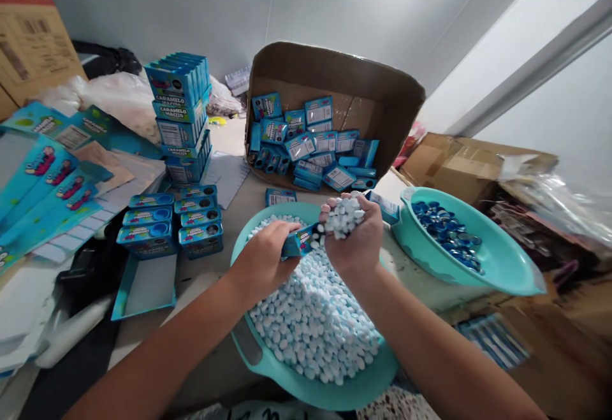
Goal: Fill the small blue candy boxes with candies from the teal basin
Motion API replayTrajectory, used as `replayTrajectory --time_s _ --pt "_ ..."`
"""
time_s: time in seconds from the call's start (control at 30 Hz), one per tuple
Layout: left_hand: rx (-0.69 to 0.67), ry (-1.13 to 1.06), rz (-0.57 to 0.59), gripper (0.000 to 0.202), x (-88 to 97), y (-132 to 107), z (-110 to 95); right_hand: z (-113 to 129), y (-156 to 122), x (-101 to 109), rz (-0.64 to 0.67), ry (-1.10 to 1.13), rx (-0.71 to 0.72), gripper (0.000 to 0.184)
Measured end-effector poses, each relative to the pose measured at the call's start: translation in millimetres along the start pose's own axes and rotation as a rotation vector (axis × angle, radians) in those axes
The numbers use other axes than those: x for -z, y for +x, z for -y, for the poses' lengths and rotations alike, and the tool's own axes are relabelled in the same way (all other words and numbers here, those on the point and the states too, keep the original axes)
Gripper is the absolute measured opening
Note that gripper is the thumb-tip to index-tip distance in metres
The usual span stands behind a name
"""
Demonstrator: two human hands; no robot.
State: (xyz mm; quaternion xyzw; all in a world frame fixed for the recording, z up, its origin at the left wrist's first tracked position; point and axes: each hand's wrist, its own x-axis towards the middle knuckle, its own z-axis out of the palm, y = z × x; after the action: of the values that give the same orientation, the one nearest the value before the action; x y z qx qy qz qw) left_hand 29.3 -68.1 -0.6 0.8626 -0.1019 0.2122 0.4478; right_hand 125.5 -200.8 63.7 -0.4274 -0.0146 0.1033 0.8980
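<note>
My left hand [268,251] is closed round a small blue candy box [301,241], tilted so that its end faces my right hand. In my right hand [356,235] lies a heaped handful of pale blue and white candies [345,216], the fingers curled around them. A few candies are at the box's end, between the two hands. Both hands are above a turquoise bowl [344,396] filled with loose candies [310,318] of the same kind.
A cardboard box [396,95] behind the bowl contains many small blue boxes. To the right, another turquoise bowl [507,267] holds shiny blue caps [447,232]. Stacked blue cartons [179,114], several small boxes [198,222] and an open tray [150,286] stand left.
</note>
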Motion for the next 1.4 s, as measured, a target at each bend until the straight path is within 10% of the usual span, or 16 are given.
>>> replayTrajectory --time_s 0.63,0.97,1.4 --pt "0.021 -0.016 -0.025 0.036 2.4 0.2 -3.2 -3.3 -10.8 -2.1 0.073 -0.216 0.164 0.02" --pt "0.065 -0.022 -0.024 0.031 5.4 1.5 -6.9 -6.4 -16.7 0.6 0.343 -0.419 0.254 0.022" --pt "0.138 -0.076 -0.053 0.036 6.2 3.8 -8.3 28.4 2.0 27.1 0.737 -1.209 0.487 0.017"
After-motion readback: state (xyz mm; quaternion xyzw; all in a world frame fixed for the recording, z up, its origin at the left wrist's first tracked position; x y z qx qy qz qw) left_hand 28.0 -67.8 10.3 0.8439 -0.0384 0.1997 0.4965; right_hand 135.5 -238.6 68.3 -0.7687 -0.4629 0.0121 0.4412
